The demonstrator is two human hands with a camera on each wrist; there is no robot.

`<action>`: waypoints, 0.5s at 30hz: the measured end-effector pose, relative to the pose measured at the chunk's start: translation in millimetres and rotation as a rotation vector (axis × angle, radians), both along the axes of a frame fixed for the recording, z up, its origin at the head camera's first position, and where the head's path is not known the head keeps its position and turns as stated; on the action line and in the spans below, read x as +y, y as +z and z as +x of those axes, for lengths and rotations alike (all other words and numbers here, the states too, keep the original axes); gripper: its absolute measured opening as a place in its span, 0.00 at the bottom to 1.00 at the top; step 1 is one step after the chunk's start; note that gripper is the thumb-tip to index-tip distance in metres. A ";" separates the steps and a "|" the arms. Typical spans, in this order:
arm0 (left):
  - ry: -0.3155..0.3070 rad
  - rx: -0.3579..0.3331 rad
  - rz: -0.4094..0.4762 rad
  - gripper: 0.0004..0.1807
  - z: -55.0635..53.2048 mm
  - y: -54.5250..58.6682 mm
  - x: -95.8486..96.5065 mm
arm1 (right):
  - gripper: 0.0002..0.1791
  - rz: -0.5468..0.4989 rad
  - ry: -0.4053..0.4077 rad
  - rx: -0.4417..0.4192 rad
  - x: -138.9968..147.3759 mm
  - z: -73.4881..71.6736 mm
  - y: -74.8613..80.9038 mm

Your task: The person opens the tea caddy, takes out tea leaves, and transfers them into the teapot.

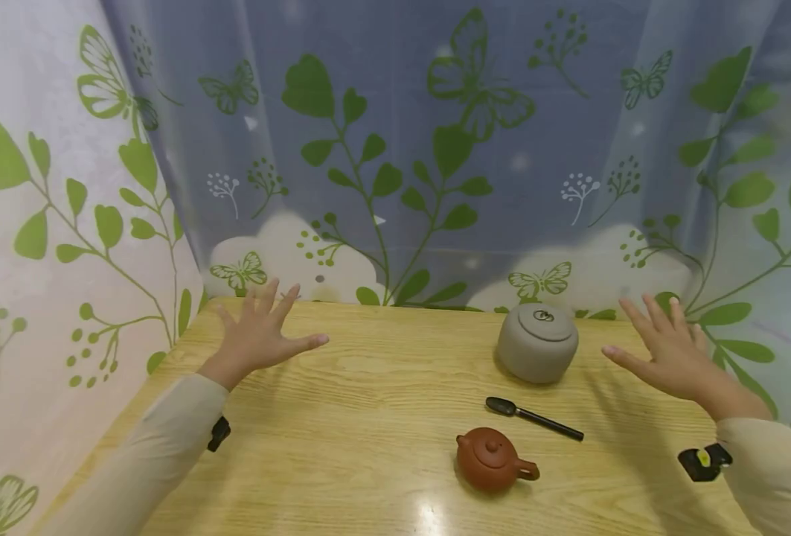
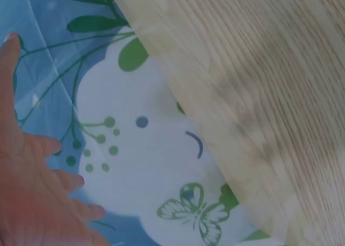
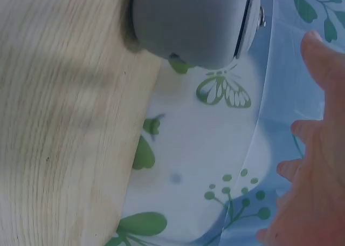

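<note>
Fingers spread, my left hand (image 1: 257, 339) hovers over the left side of the wooden table and holds nothing. My right hand (image 1: 670, 357), also spread and holding nothing, hangs just right of a grey lidded jar (image 1: 537, 353) without touching it. The jar has a small metal ring on its lid and shows again at the top of the right wrist view (image 3: 188, 25). In front of it lies a black-handled brush or scoop-like tool (image 1: 536, 418); its exact kind is unclear. Nearest me sits a reddish-brown clay teapot (image 1: 491, 460), lid on, handle pointing right.
A curtain (image 1: 395, 186) printed with green leaves and butterflies hangs behind the table (image 1: 341, 424) and along both sides. Dark wrist devices (image 1: 703, 461) are strapped over the sleeves. Light glares on the table's front middle.
</note>
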State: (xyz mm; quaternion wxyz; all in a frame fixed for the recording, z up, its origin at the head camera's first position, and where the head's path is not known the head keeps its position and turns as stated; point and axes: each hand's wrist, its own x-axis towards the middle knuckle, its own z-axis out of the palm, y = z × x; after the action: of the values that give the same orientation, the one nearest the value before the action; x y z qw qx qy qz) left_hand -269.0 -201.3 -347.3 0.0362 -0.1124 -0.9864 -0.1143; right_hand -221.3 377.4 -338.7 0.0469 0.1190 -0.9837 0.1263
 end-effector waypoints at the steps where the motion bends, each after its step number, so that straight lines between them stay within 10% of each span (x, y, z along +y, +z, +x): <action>1: -0.010 -0.002 0.006 0.58 0.1 -2.0 2.5 | 0.48 0.007 0.006 0.002 -2.0 1.5 -0.9; 15: -0.186 -0.051 0.190 0.57 16.6 -28.8 53.5 | 0.47 -0.141 0.187 0.071 -49.5 33.2 -28.2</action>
State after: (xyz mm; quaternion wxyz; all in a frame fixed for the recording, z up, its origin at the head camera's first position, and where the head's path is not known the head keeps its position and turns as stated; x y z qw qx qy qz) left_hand -252.4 -147.8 -376.1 0.0107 -0.1964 -0.9570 -0.2131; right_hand -188.0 327.9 -366.9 0.0780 0.2110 -0.9547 0.1950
